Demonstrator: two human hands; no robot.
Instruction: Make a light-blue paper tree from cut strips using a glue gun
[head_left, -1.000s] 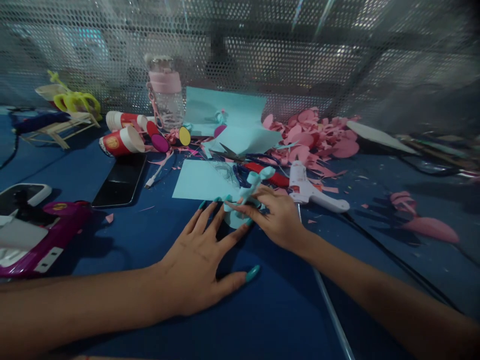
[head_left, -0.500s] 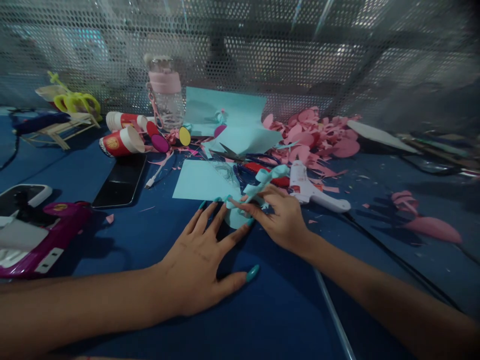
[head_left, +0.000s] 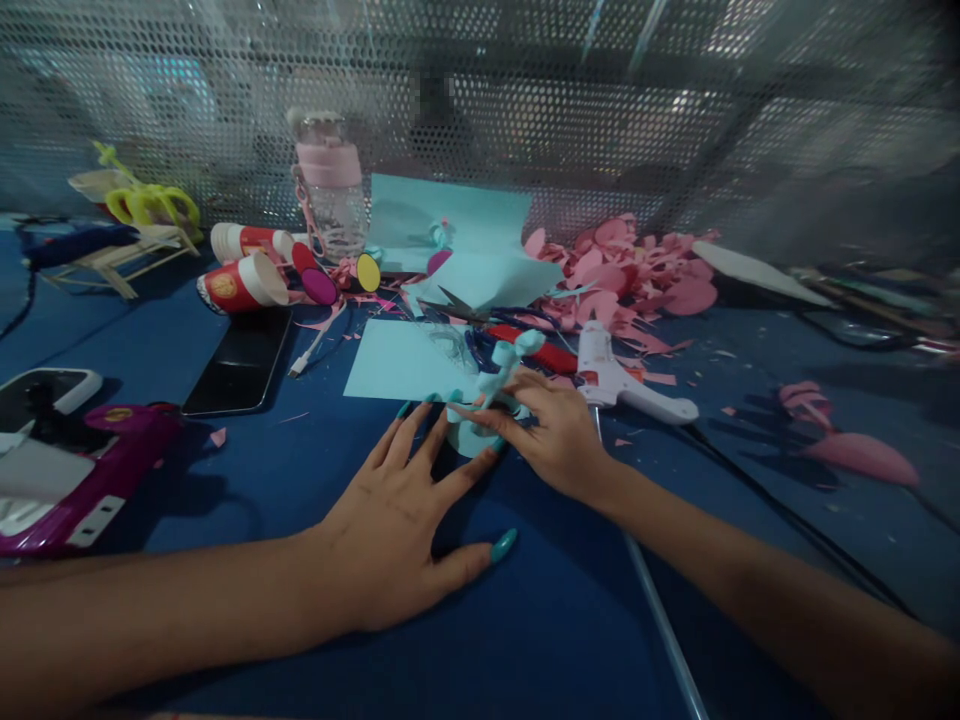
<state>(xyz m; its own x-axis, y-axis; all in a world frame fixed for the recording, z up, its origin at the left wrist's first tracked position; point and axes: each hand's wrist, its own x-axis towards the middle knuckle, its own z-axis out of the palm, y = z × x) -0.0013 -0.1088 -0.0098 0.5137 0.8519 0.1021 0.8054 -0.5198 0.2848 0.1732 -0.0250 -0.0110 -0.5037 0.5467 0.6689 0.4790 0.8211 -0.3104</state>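
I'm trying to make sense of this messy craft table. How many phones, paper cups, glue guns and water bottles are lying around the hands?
Phones: 2, a black one and one at the left edge
Paper cups: 2, both on their sides
Glue guns: 1, white
Water bottles: 1, pink-lidded
Total: 6

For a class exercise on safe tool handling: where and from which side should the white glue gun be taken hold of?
Judging by its pose, grip the white glue gun by its long handle pointing right, coming from above on the right. Its nozzle end points away towards the pink paper petals; the right hand lies just left of it.
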